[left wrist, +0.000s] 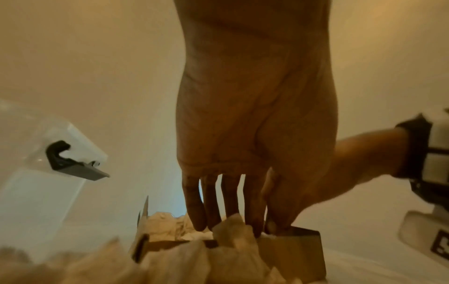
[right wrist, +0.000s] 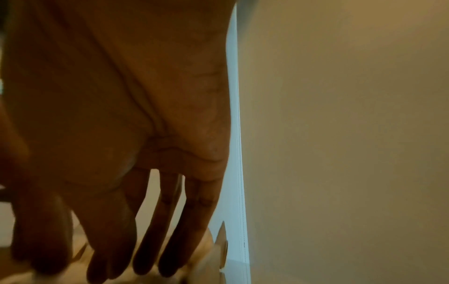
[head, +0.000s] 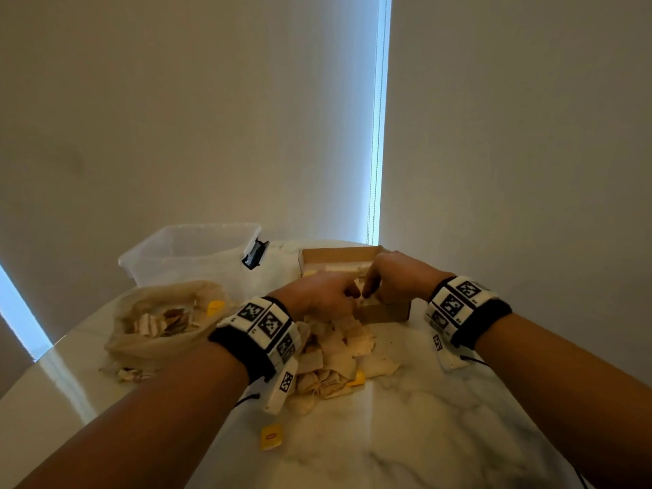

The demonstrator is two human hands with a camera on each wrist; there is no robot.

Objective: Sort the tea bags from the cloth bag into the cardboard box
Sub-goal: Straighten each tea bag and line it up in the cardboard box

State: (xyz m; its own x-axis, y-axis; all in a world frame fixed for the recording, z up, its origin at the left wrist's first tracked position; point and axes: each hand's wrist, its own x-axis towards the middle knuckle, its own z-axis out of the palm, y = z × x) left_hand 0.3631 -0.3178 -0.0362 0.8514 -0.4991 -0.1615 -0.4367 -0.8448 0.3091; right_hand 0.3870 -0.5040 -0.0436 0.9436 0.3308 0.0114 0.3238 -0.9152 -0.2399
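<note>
Tucking tea bags (left wrist: pixel 233 228) flat into the cardboard box (head: pixel 384 312) with left hand (head: pixel 317 298) and right hand (head: pixel 398 277), fingers straight, gripping nothing, pressing gently to avoid tearing

A glossy, veined marble-look table (head: pixel 405 435) is reflecting light beneath a matt brown cardboard box (head: pixel 384 312), a coarse loosely woven cloth bag (head: pixel 141 344), crinkled papery tea bags (head: pixel 338 351), and a clear smooth plastic bin (head: pixel 183 252) with a black plastic latch (head: pixel 254 254).
</note>
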